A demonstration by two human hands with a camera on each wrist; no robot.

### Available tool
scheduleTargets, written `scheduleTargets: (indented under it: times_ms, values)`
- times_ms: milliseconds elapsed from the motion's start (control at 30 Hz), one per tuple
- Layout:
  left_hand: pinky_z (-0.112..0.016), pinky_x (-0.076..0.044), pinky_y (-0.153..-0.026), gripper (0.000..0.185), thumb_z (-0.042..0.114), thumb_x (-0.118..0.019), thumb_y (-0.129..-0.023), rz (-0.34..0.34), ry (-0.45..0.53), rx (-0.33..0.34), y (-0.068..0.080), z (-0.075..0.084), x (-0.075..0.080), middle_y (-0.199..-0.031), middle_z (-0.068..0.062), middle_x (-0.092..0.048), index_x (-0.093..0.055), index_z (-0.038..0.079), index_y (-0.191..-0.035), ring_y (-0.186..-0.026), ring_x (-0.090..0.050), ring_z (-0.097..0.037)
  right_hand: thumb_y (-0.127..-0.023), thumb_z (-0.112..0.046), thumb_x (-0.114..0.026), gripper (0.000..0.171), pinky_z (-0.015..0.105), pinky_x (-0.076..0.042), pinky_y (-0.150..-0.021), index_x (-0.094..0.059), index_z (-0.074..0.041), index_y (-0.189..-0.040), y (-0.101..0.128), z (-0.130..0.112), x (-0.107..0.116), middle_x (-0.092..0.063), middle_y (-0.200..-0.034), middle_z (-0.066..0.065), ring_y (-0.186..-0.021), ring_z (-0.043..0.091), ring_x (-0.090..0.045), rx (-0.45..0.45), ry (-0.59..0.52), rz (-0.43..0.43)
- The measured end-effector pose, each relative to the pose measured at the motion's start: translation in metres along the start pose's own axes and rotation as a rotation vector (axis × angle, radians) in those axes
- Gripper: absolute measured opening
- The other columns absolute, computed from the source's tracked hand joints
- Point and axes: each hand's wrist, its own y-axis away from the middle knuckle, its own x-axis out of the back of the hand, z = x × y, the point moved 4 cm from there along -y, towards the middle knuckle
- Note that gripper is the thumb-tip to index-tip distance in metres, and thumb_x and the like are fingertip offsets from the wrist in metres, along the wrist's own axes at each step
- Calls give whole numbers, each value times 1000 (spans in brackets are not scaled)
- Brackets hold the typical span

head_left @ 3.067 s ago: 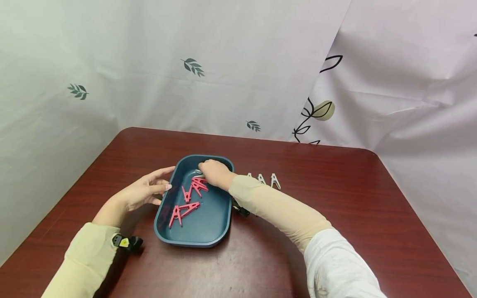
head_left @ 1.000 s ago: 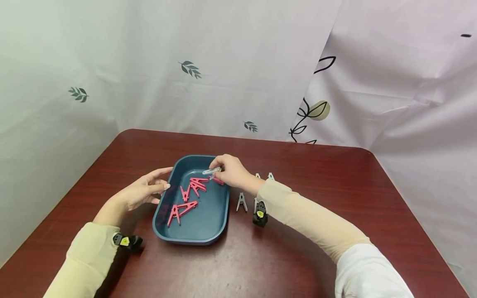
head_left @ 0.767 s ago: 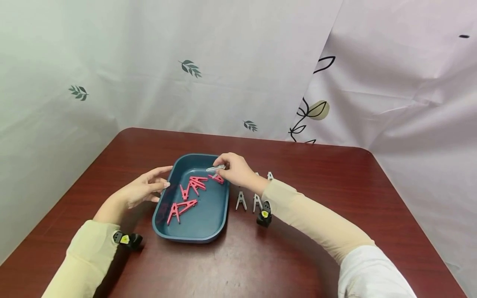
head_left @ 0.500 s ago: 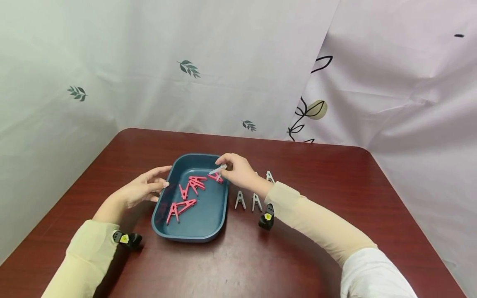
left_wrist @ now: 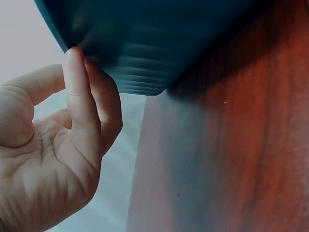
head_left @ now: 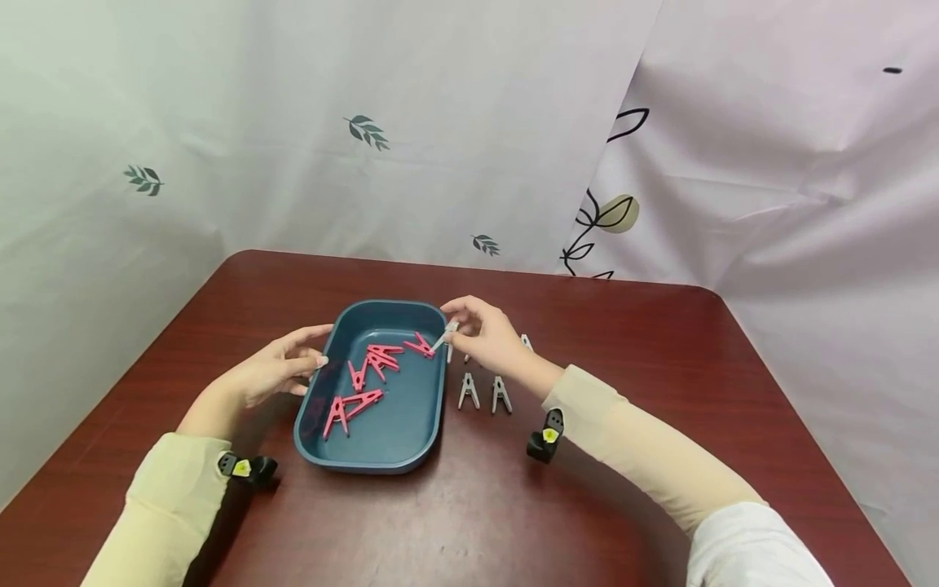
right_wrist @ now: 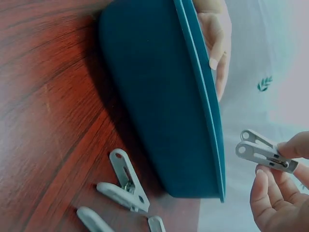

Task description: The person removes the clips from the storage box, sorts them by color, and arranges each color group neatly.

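A dark blue tray (head_left: 399, 408) stands on the table with several pink clothespins (head_left: 357, 375) scattered inside. At its left side, my left hand (head_left: 267, 367) holds the tray, thumb tip over the rim and fingers against the outer wall. My right hand (head_left: 487, 334) pinches a pale grey clothespin (right_wrist: 260, 152) between thumb and fingers, just above the tray's right rim. That clothespin's two handle ends point away from the fingers in the right wrist view. Below the right hand, grey clothespins (head_left: 469, 391) lie on the table beside the tray.
The dark red wooden table (head_left: 623, 350) extends well to the right of the tray. Another grey clothespin (head_left: 526, 341) shows partly behind the right hand. A white patterned curtain (head_left: 440, 147) hangs behind the table. Black cameras (head_left: 546, 440) are strapped to both wrists.
My right hand has picked a grey clothespin out of the tray's far end and carried it right, to the rim. A pink clothespin beneath is uncovered. The left hand stays at the tray.
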Motion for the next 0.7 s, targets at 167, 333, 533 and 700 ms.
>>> scheduleTargets:
  times_ms: [167, 333, 533, 700]
  values:
    - [-37, -58, -75, 70, 22, -57, -95, -15, -43, 8, 1, 0, 2, -117, -28, -53, -16, 9, -151, -92, -63, -25, -84, 1, -63, 36, 29, -48, -48, -56, 0, -120, 6, 2, 6, -61, -92, 16, -71, 15, -60, -9, -16, 15]
    - [-34, -58, -71, 70, 20, -57, -95, -29, -53, 14, 1, 0, 2, -110, -23, -56, -16, 8, -151, -86, -61, -21, -84, 0, -63, 36, 26, -47, -52, -56, 1, -119, 13, 8, 13, -63, -93, 18, -75, 18, -60, -4, -11, 35]
    - [-34, -58, -71, 70, 21, -57, -95, -36, -56, 7, -1, 0, 1, -110, -23, -55, -16, 8, -151, -85, -60, -21, -83, -1, -66, 36, 24, -47, -58, -58, 1, -118, 21, 13, 24, -65, -95, 19, -78, 18, -60, -39, 8, 62]
    - [-33, -58, -70, 69, 19, -56, -96, -47, -64, -6, -3, 2, 2, -108, -22, -54, -15, 8, -150, -84, -59, -19, -83, -2, -66, 27, 24, -47, -58, -62, 2, -110, 27, 18, 36, -65, -97, 18, -79, 17, -61, -90, 5, 83]
